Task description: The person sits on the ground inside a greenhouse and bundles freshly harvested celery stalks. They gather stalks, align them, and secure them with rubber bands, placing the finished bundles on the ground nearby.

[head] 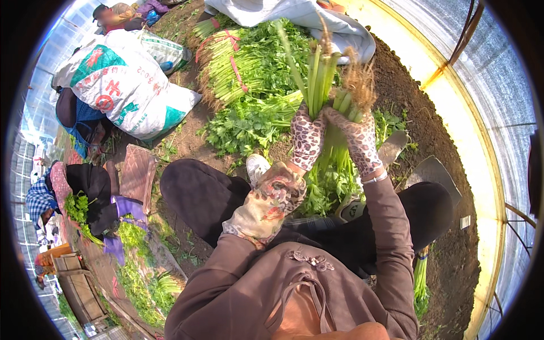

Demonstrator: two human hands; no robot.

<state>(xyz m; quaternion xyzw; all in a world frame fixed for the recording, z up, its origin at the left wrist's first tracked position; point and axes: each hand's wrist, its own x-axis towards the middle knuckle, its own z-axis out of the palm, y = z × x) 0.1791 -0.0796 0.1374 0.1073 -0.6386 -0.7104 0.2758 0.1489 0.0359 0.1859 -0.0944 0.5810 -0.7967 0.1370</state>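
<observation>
Both my hands wear leopard-print gloves and are close together in front of me. My left hand (307,131) grips some celery stalks (316,83), their root ends pointing away from me. Against it, my right hand (355,131) is closed around more celery (342,103) with shaggy brown roots. The leaves (325,191) hang down between my forearms, over my shoe. Just beyond lies a heap of celery (227,72), its pale stalks tied with red ribbon. Loose celery (255,123) rests at the near edge of that heap.
White and green woven sacks (131,93) stand at the left. Co-workers sit at the far left (80,195) and top left (117,17). A pale cloth (289,12) lies beyond the heap. A flat metal blade (433,176) is by my right knee; the greenhouse's plastic wall (488,140) curves along the right.
</observation>
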